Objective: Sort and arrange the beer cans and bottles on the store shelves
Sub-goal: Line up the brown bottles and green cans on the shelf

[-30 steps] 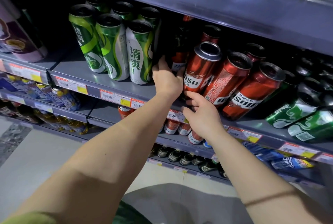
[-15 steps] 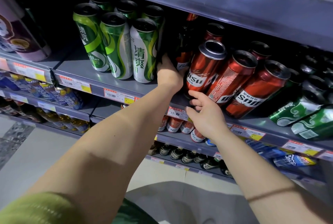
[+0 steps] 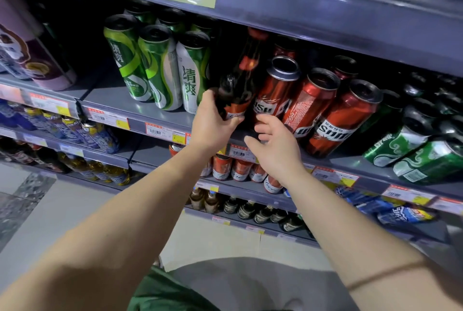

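My left hand grips the lower part of a dark glass beer bottle with a red label, tilted at the shelf's front edge between the green cans and the red cans. My right hand hovers just right of it, fingers apart and holding nothing, in front of the nearest red can. The red cans stand in rows, with more behind them.
The grey shelf carries price tags along its front. Dark green cans fill the right end. A purple carton sits at far left. Lower shelves hold red cans, blue cans and small bottles.
My left hand has pulled the dark bottle forward from behind the cans to the shelf's front. My right hand has stayed beside the red cans, fingers spread.
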{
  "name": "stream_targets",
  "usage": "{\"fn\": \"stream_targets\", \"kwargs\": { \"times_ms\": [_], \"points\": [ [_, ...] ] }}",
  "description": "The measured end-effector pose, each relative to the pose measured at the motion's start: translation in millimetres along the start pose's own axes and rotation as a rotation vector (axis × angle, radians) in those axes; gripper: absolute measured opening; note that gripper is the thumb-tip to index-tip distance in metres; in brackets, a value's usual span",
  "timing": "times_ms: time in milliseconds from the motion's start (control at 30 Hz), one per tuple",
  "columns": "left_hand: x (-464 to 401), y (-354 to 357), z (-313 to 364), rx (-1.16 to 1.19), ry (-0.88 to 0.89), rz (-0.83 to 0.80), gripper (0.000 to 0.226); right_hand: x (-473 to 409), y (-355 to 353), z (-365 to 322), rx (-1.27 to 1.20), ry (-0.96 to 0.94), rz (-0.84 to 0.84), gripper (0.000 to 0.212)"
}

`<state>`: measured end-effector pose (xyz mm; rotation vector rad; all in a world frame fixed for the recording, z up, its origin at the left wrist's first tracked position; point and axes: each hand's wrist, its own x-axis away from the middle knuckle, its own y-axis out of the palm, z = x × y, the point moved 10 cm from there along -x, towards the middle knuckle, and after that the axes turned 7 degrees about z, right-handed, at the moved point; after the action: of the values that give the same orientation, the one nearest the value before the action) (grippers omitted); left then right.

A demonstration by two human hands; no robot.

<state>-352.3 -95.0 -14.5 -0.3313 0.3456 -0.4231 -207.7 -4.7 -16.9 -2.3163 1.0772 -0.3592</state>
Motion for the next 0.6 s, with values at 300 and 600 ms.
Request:
{"fn": "stream_targets", "kwargs": {
  "times_ms": [300,600],
  "points": [
    [42.7,-29.2,25.7,0.045,0.209,-0.037,0.065,18.6,0.4,-37.0,-0.267,-0.072,-0.024,0.054],
    [76.6,2.8,89.9,0.144,0.349,-0.188,0.065,49.9,-66.5,-16.9,-0.444,-0.1,0.094,0.045]
  ]
}}
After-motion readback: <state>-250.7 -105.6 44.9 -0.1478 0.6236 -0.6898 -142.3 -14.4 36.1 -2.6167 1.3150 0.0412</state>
